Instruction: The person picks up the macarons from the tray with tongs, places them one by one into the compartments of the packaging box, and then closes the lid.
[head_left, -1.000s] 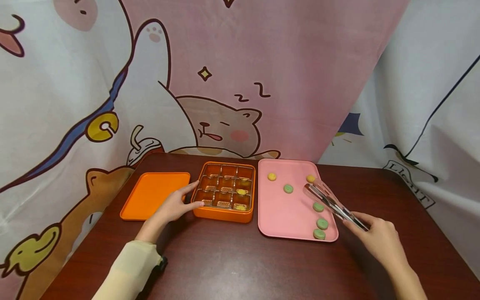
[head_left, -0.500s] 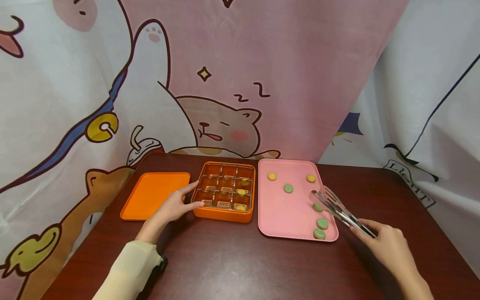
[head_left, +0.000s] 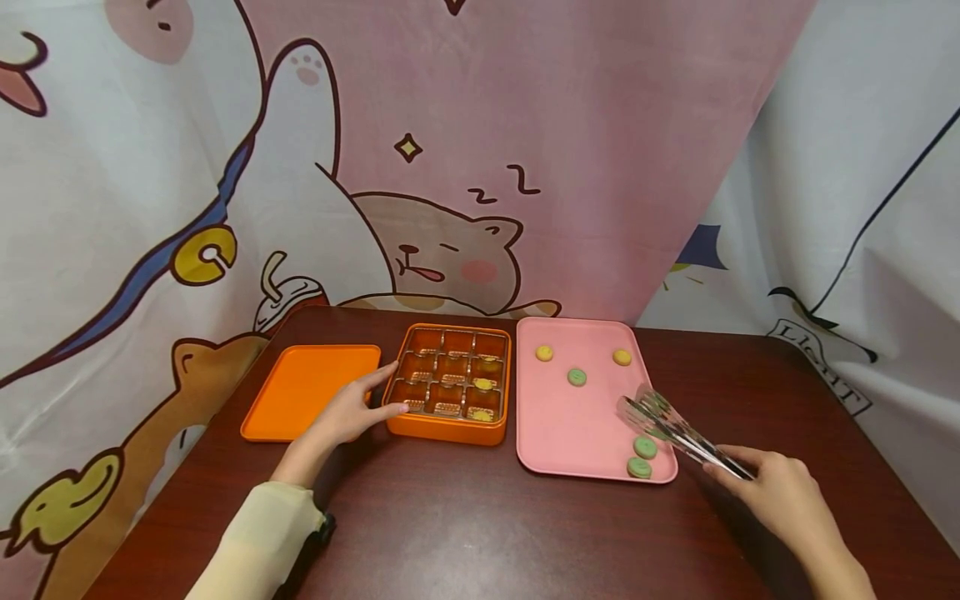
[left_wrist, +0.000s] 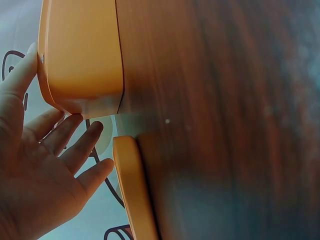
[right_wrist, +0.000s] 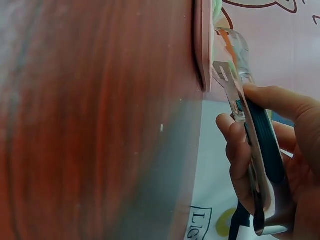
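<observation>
Pink against the dark desk [head_left: 450, 521], a tray [head_left: 573, 437] near the far edge carries yellow cookies [head_left: 543, 353] and green cookies [head_left: 644, 447], two green ones at its near right corner. To its left, the left hand [head_left: 351, 410] rests with spread fingers against an orange divided box [head_left: 448, 429]; the right hand [head_left: 776, 492] grips metal tongs [head_left: 693, 443] over the tray's right edge. The step looks like picking up a green cookie, though I cannot tell whether the tips hold one. Next likely calls for a gentle squeeze and a level carry over the dividers.
</observation>
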